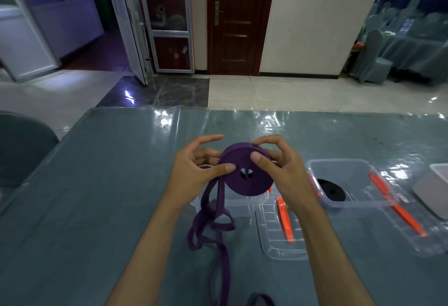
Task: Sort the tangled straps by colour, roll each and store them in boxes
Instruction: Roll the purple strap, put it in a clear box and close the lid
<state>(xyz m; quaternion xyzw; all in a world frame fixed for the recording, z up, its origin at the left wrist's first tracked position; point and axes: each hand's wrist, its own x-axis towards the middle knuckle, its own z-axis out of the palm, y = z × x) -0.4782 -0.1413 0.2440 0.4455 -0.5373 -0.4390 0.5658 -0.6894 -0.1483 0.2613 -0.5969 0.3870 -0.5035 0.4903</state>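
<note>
A thick roll of purple strap (244, 172) is held up above the table between both hands. My left hand (196, 172) pinches its left edge, thumb on the face, index finger straight above. My right hand (283, 172) grips its right side, thumb on the face, fingers curled behind. The strap's loose tail (213, 223) hangs down, loops on the table and runs off the near edge. Under the roll stands a clear plastic box (240, 205), mostly hidden. To the right, another clear box (349, 179) holds a rolled black strap (332, 189).
A clear lid with an orange clip (283, 223) lies in front of the boxes, and a second lid with orange clips (400, 211) lies further right. A grey-white object (434, 189) sits at the right edge. A covered chair (21, 150) stands at the table's left.
</note>
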